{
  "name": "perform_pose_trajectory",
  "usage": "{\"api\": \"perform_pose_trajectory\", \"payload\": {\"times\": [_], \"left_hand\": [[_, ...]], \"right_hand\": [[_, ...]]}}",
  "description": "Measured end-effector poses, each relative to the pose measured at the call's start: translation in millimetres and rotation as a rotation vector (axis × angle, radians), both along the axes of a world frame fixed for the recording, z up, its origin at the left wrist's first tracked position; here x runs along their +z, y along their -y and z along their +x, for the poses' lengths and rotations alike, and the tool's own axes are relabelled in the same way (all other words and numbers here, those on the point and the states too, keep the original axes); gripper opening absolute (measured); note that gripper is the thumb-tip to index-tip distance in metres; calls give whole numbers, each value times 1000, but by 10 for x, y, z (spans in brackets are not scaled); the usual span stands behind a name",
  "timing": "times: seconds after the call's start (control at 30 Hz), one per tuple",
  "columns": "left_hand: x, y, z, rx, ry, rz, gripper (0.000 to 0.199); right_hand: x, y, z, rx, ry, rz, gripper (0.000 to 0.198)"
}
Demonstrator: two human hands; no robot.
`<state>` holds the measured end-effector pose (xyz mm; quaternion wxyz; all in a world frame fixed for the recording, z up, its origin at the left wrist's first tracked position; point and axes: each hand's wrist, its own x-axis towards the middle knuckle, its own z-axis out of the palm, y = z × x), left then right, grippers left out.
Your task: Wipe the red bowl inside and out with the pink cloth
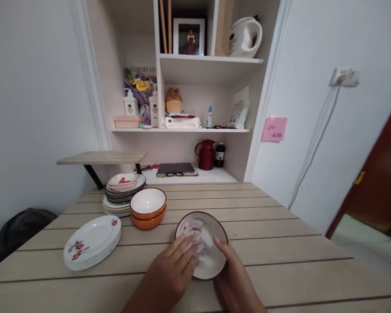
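Observation:
A bowl (211, 232) with a white inside and a thin dark rim is tilted toward me above the table's near part. My right hand (232, 265) grips its right side, thumb over the rim and the other fingers underneath. Inside the bowl lies a crumpled pale pinkish cloth (193, 228). My left hand (175, 268) presses this cloth against the bowl's inner left side, with its fingers close together. To the left, two stacked orange bowls (149, 216) with white insides stand near the held one.
A stack of white flowered plates (94, 237) lies at the left. Behind it rises a mixed pile of dishes (122, 195), close to a small raised shelf (102, 158). The wooden table (280, 243) meets a shelving unit with a red jug (206, 155) and a laptop (176, 168).

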<state>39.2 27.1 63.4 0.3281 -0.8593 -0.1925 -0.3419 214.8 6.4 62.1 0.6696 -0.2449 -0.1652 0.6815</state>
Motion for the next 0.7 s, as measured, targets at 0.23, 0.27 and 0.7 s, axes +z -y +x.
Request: {"api": "perform_pose_trajectory", "payload": {"times": [0.23, 0.27, 0.7], "left_hand": [[-144, 83, 268, 57, 52, 38, 41], [-171, 93, 344, 58, 101, 40, 42], [-437, 114, 557, 93, 265, -88, 38]], "right_hand": [[-11, -29, 12, -54, 30, -31, 29], [-15, -31, 27, -62, 24, -44, 28], [12, 27, 34, -37, 46, -44, 28]]}}
